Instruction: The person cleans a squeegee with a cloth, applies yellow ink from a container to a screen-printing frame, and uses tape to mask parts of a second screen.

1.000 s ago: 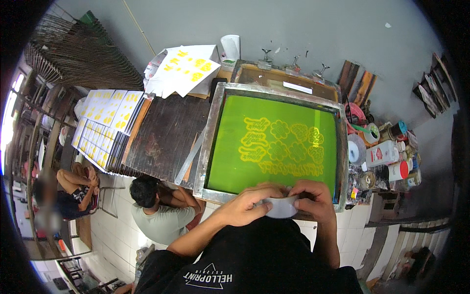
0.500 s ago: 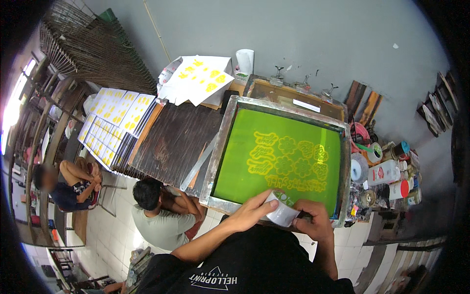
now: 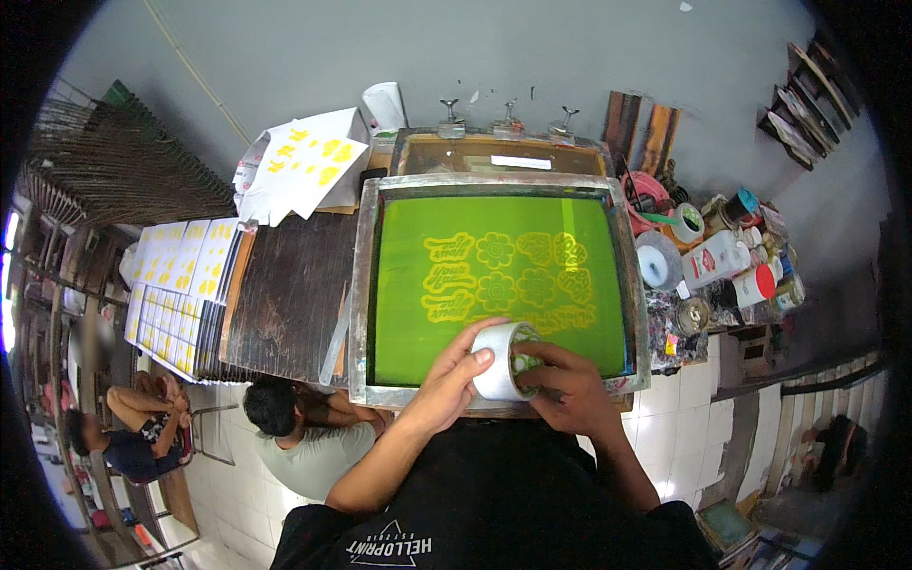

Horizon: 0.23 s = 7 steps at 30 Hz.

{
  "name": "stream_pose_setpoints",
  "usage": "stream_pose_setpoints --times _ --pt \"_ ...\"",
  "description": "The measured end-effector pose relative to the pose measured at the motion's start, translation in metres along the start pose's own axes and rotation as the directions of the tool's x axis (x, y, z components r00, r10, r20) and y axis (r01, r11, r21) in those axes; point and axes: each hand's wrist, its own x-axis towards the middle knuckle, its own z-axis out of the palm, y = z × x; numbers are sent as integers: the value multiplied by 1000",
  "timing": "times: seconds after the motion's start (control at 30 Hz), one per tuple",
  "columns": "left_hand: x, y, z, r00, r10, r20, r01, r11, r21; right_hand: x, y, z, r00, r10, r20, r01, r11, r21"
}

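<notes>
A wide white roll of packing tape with a green-printed core is tilted above the near edge of a screen-printing screen. My left hand is closed round the roll's left side, thumb on its outer face. Curled fingers of my right hand grip the right rim by the core opening; their tips are partly hidden. Under the roll, the green screen mesh shows yellowish outlines of flowers and lettering. A worn, greyish frame surrounds it.
Left of the screen is a dark wooden board with a metal ruler. Yellow-printed sheets lie beyond it. Jars and bottles crowd the right side. A person sits at the lower left. Clamps stand behind the screen.
The view has turned and shifted, so the screen appears straighter and further left. The tape roll has tilted so its core opening faces right, and my right fingers have moved to that opening.
</notes>
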Motion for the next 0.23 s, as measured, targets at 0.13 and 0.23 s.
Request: stream_pose_setpoints --times 0.13,0.23 --pt "3 1 1 984 150 97 -169 960 225 -14 13 -10 999 35 -25 -34 999 38" --pt "1 7 1 966 128 223 -196 929 315 -25 29 -6 936 322 -141 -240 880 410"
